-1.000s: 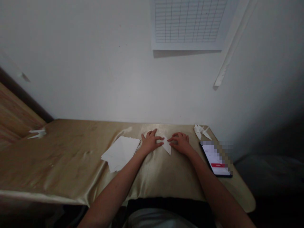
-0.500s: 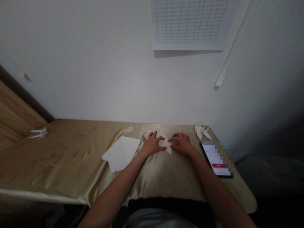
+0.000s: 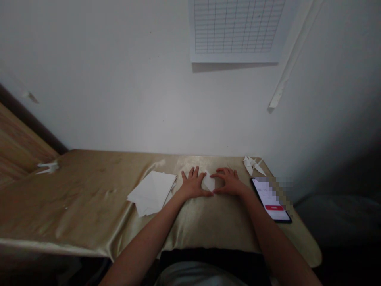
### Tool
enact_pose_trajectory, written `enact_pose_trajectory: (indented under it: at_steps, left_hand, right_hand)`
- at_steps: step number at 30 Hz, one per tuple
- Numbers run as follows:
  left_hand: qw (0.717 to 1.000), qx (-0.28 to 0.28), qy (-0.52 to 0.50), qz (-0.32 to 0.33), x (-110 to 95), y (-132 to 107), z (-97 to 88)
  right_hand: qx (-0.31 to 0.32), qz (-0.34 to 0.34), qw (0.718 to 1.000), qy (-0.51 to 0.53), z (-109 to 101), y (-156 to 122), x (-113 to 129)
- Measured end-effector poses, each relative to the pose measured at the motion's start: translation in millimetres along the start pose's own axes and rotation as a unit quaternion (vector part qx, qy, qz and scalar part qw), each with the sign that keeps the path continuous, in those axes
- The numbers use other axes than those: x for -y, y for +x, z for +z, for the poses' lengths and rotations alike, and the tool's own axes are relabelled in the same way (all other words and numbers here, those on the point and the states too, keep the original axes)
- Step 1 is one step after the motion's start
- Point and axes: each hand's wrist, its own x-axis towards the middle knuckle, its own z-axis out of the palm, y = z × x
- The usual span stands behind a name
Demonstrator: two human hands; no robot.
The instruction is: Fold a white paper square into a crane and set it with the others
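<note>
A small piece of folded white paper [image 3: 209, 183], roughly diamond-shaped, lies on the cloth between my two hands. My left hand [image 3: 193, 186] holds it along the left side, thumb tip at the lower corner and index finger near the top; the other fingers are spread on the cloth. My right hand [image 3: 228, 182] grips the right side, its index finger at the upper edge and its thumb at the bottom corner, with the remaining fingers curled outward. Both thumbs nearly meet at the near point. Fine folds in the paper are too small to make out.
Loose white paper sheets [image 3: 153, 192] are stacked left of my hands. A lit phone [image 3: 269, 200] lies at the right, below folded paper figures [image 3: 253, 165]. Another paper figure [image 3: 48, 168] sits far left. The gold tablecloth [image 3: 89, 190] meets a white wall [image 3: 119, 79].
My left thumb has slid down and right to the paper's near corner. My right thumb has moved down to that corner too. The paper's lower tip now looks less pointed.
</note>
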Motion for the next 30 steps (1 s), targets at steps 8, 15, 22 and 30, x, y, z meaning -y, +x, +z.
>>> enact_pose_trajectory:
  at_steps: [8, 15, 22, 30]
  left_hand:
    - [0.999, -0.024, -0.028, 0.005, 13, 5, 3.8]
    - [0.998, -0.044, -0.038, 0.001, 10, 6, 3.2]
    - [0.994, -0.091, -0.039, -0.04, 5, 7, -0.6]
    - [0.994, -0.09, -0.045, -0.033, 7, 9, 2.7]
  right_hand:
    - [0.004, -0.01, 1.0, 0.005, 2, -2, -3]
    - [-0.06, -0.075, 0.994, 0.045, 9, 8, -17]
    - [-0.089, -0.083, 0.991, 0.065, 18, 20, -19]
    - [-0.106, -0.058, 0.991, 0.066, 16, 18, -14]
